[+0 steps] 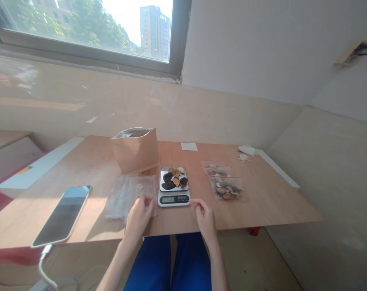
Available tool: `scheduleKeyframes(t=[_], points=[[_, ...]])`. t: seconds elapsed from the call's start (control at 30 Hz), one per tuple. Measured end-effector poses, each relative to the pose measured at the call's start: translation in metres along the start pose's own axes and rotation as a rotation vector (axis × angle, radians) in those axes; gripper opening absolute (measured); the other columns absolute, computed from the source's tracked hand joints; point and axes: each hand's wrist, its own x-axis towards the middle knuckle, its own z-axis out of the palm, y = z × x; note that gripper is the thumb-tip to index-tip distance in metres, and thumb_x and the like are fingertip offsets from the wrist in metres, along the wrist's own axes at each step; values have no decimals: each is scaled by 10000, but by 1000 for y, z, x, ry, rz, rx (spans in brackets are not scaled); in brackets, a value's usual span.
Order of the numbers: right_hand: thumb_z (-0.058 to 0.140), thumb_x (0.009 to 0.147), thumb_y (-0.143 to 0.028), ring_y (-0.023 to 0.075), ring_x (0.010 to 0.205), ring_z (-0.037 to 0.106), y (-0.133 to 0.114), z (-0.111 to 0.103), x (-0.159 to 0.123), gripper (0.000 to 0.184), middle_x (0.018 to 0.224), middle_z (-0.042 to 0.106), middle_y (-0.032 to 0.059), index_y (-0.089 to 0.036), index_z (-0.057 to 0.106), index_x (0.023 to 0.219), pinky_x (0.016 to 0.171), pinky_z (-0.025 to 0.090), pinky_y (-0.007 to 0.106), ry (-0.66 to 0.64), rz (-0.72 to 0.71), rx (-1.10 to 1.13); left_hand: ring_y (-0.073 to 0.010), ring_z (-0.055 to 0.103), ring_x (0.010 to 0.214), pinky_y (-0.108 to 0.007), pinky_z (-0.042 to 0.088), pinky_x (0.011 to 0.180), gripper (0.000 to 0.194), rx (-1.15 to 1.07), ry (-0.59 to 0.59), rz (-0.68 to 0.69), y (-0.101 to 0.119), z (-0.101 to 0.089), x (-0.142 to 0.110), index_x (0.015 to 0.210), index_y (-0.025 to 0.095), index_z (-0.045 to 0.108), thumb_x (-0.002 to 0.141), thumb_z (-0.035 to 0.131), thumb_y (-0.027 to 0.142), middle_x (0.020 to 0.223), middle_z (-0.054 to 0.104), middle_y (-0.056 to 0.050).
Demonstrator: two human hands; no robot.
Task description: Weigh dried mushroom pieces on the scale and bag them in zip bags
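A small digital kitchen scale (174,201) lies in front of me, its display lit too faintly to read. Dried slices (175,178), some tan and some nearly black, are spread over its weighing plate. My right hand (205,218) reaches to the scale's lower right corner, index finger stretched out at the button panel and nothing in its grip. To the scale's left, my left hand (139,214) rests with curled fingers over a stack of clear plastic bags (118,200). Whether it pinches a bag is hidden.
An open brown paper pouch (136,154) stands behind the plastic bags. Filled zip bags (227,188) of dried slices lie right of the scale. A phone (62,216) with a cable sits at left. White paper (189,146) and crumpled tissue (246,151) lie toward the wall.
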Motion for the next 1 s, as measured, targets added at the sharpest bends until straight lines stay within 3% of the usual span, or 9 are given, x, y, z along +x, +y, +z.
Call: scheduleKeyframes(t=[0.1, 0.3, 0.4, 0.53, 0.8, 1.0], points=[[382, 796, -200, 172, 643, 604, -3, -4, -1, 294, 776, 687, 49, -186, 672, 836, 643, 492, 274, 4, 0, -7, -243, 596, 860, -350, 439, 766, 235, 234, -22, -12, 10, 8, -4, 783, 187, 532, 835, 434, 394, 849, 609, -79], [374, 793, -179, 165, 639, 598, -2, -6, 0, 295, 834, 691, 54, -182, 662, 852, 645, 488, 267, -11, 0, -31, -290, 584, 924, -377, 421, 744, 279, 515, -125, 14, 22, 2, -2, 864, 161, 561, 898, 331, 316, 938, 602, -122], [368, 800, -172, 166, 673, 608, 0, -4, -2, 298, 857, 691, 55, -183, 660, 857, 672, 487, 268, -32, -9, -36, -290, 584, 952, -372, 414, 749, 296, 503, -145, -19, 25, 0, 3, 914, 157, 562, 912, 300, 292, 963, 616, -135], [372, 802, -160, 173, 749, 622, -1, -1, -3, 291, 864, 690, 51, -185, 658, 856, 735, 482, 275, -52, -19, -42, -285, 598, 908, -362, 411, 742, 360, 394, -114, -158, 29, 2, 16, 946, 154, 543, 914, 308, 425, 888, 643, -121], [364, 809, -133, 181, 791, 624, -3, -2, -3, 300, 873, 684, 49, -196, 654, 854, 767, 482, 295, -80, -30, -32, -327, 553, 971, -409, 382, 794, 275, 388, -6, -137, 22, 5, 41, 973, 109, 558, 865, 373, 282, 991, 600, -192], [365, 827, -156, 175, 787, 612, -8, 11, -4, 281, 875, 674, 58, -189, 639, 877, 755, 480, 297, -107, -10, 35, -237, 586, 828, -314, 418, 693, 168, 277, -3, -102, 18, -6, 35, 787, 176, 513, 832, 385, 275, 821, 618, -100]])
